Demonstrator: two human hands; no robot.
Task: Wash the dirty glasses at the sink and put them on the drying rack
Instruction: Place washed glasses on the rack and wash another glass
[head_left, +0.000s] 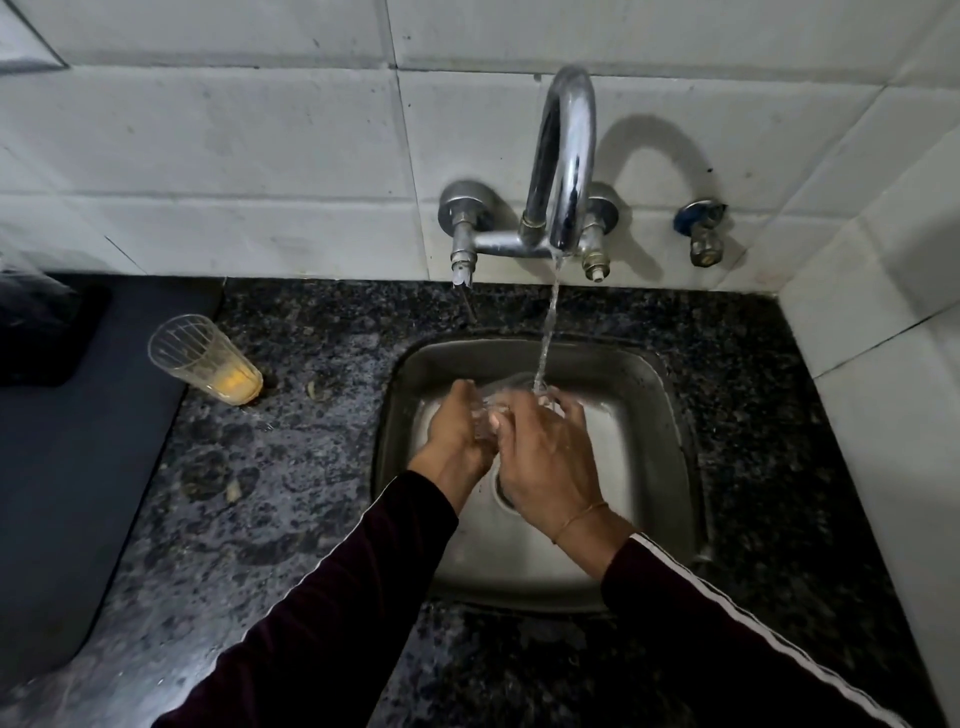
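Note:
Over the steel sink (654, 415) I hold a clear glass (493, 410) under the running water from the chrome tap (563, 156). My left hand (457, 431) grips the glass from the left side. My right hand (540, 457) wraps over it from the right, fingers on its rim, and hides most of it. A second glass (202, 358) with yellow residue at its bottom stands on the counter left of the sink, leaning slightly in the wide-angle view.
Dark speckled granite counter (291, 467) surrounds the sink. A dark mat or tray (62, 467) lies at the left edge. White tiled walls stand behind and to the right. A small valve (701, 234) sticks out right of the tap.

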